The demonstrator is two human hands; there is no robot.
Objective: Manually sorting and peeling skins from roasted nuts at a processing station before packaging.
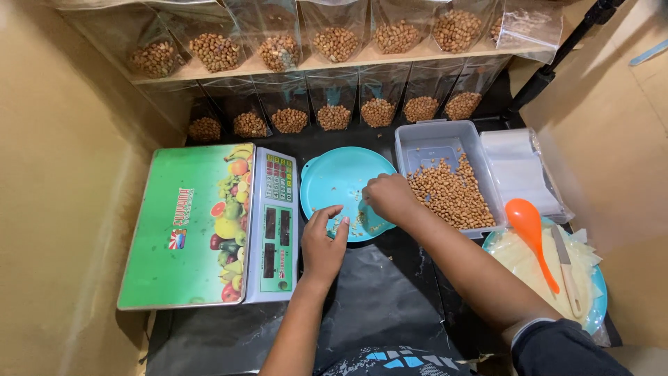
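Showing two bare hands over one turquoise plate: left hand at near rim, fingers loosely curled, grasping nothing visible; right hand bunched over plate, grip contents impossible to tell. Few peanut bits on plate. One grey tub of peanuts just right. One green scale left. One orange spoon, one knife. Filled clear pouches in two rows, six upper, seven lower. Black tabletop, cardboard walls.

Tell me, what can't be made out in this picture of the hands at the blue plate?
Head view only:
- Right hand: fingertips curl under, hiding what they pinch.
- Bits on the blue plate by the left hand: too small to identify.
- Scale: display too small to read.
- Top-shelf bags: tops cut off by the frame edge.
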